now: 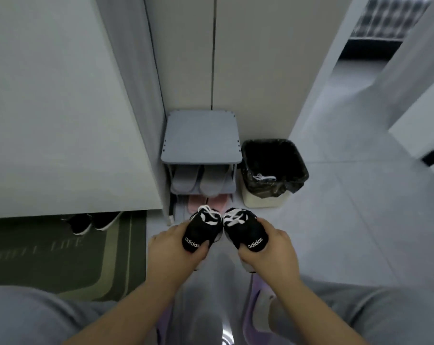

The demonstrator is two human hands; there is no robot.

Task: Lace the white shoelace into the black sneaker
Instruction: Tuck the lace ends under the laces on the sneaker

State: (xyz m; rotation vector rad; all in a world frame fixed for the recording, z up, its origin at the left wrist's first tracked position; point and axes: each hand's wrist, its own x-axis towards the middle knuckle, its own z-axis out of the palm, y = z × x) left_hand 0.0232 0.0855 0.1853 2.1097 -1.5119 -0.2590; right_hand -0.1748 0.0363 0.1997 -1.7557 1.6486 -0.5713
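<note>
Item: black sneakers, pr. L hand (172,247) fingers clamped round heel of left sneaker (201,230); R hand (268,247) ditto, right sneaker (245,232). Held just beside each other, near shoe rack (201,135). White shoelace (232,218) appears threaded. Advice: keep heels level, check lace ends even w/ none dangling.

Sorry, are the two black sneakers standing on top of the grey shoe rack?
No, the left hand and the right hand each hold one black sneaker in front of the grey shoe rack.
</note>
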